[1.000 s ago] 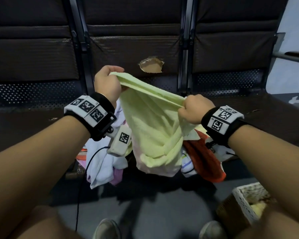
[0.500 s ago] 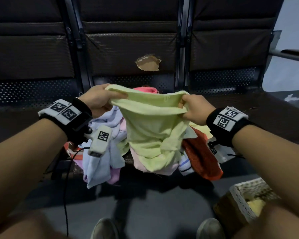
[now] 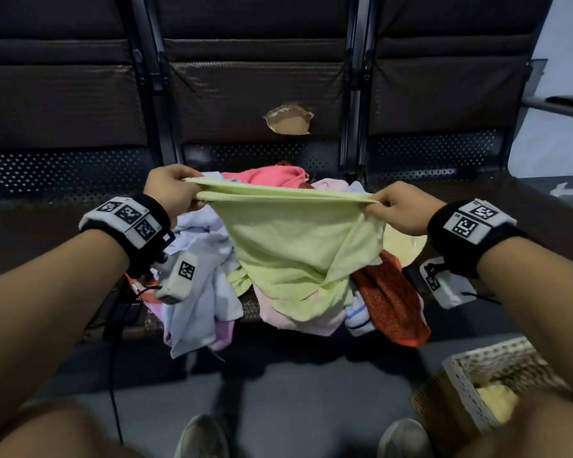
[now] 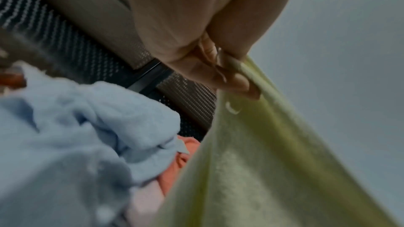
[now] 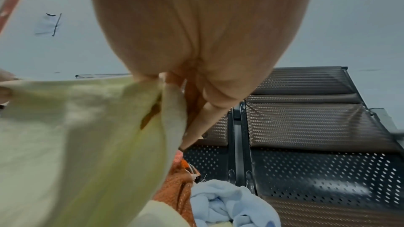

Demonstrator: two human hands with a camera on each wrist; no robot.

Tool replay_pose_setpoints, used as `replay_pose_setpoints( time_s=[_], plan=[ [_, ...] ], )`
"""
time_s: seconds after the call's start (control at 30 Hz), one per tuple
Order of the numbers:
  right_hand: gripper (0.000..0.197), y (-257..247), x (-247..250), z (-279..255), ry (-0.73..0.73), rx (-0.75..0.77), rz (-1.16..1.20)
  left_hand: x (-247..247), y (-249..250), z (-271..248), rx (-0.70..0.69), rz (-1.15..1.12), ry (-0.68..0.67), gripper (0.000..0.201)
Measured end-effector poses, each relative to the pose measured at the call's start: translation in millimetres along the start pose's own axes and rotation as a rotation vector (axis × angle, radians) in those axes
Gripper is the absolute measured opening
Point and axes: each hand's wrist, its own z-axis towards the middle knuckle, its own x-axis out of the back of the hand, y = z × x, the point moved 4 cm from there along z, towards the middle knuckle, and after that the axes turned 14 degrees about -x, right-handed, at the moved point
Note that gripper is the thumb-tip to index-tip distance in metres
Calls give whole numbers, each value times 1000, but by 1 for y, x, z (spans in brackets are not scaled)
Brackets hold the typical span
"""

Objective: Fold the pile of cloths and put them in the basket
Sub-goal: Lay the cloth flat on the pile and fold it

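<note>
A light green cloth (image 3: 298, 252) hangs stretched between my two hands above the pile of cloths (image 3: 212, 292) on the dark bench seat. My left hand (image 3: 176, 191) pinches its left top corner, and my right hand (image 3: 394, 209) pinches the right top corner. The top edge runs taut and nearly level, doubled into two layers. The wrist views show the same green cloth (image 4: 273, 161) (image 5: 76, 144) caught in curled fingers (image 4: 236, 82) (image 5: 203, 120). The woven basket (image 3: 470, 385) stands on the floor at the lower right with a yellow cloth (image 3: 497, 401) inside.
The pile holds light blue (image 3: 205, 259), pink (image 3: 272, 178), rust orange (image 3: 391, 302) and pale pink cloths, some hanging over the seat's front edge. Behind stands a row of dark seat backs (image 3: 262, 87), one torn. My shoes (image 3: 202, 438) rest on the grey floor.
My hands have moved apart and lowered, pulling the green cloth's top edge from a slanted bunch into a taut, level line. More of the pile shows behind it.
</note>
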Motion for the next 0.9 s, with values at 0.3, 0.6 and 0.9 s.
replay_pose_setpoints(
  time_s=[0.3, 0.6, 0.9],
  plan=[
    [34, 17, 20, 3, 354, -22, 116, -23, 22, -12, 138, -332, -538, 26],
    [36, 23, 20, 0, 259, -18, 52, -4, 15, -3, -230, 254, -215, 28],
    [26, 16, 45, 3, 342, -64, 447, 3, 32, 4, -462, 412, -272, 34]
  ],
)
